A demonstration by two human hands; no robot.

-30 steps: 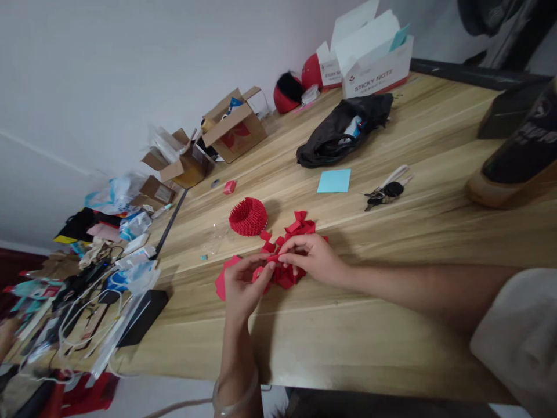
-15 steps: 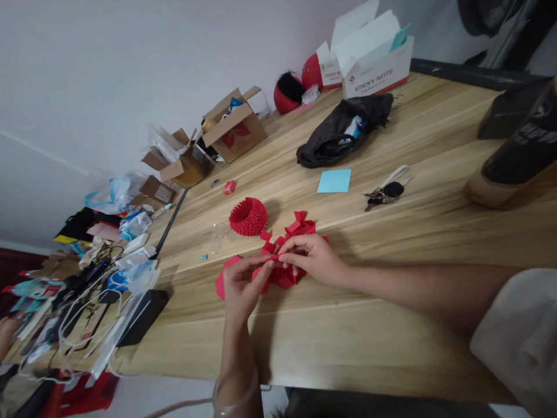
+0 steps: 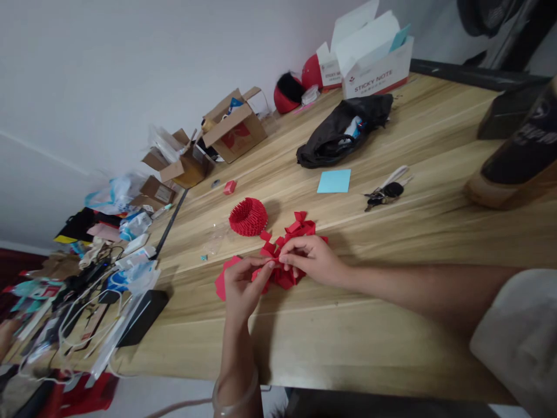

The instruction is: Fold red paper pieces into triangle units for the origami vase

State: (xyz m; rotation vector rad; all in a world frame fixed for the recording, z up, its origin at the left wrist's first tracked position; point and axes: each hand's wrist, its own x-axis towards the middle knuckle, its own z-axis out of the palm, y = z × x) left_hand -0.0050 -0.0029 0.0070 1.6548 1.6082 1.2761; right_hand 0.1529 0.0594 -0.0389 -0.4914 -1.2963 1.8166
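Observation:
Between the fingertips of both hands is a small piece of folded red paper [image 3: 275, 260]. My left hand [image 3: 244, 284] pinches its left end with thumb and fingers. From the right, my right hand [image 3: 314, 255] pinches the other end. Under and behind the hands lies a pile of red folded paper pieces [image 3: 285, 277], partly hidden. Flat red paper [image 3: 223, 280] shows beside my left hand. A round, hollow red bowl of interlocked folded paper pieces [image 3: 248, 217] stands just beyond the pile.
A blue paper square [image 3: 334, 181], keys [image 3: 385, 193] and a black plastic bag [image 3: 343, 133] lie farther back on the wooden table [image 3: 348, 337]. A dark bottle [image 3: 517, 157] stands at right. Cardboard boxes [image 3: 237, 130] line the wall. Cables and a black box [image 3: 143, 316] occupy the left.
The fingertips have shifted very slightly around the red paper piece, with both hands still pinching it. Nothing else has visibly moved.

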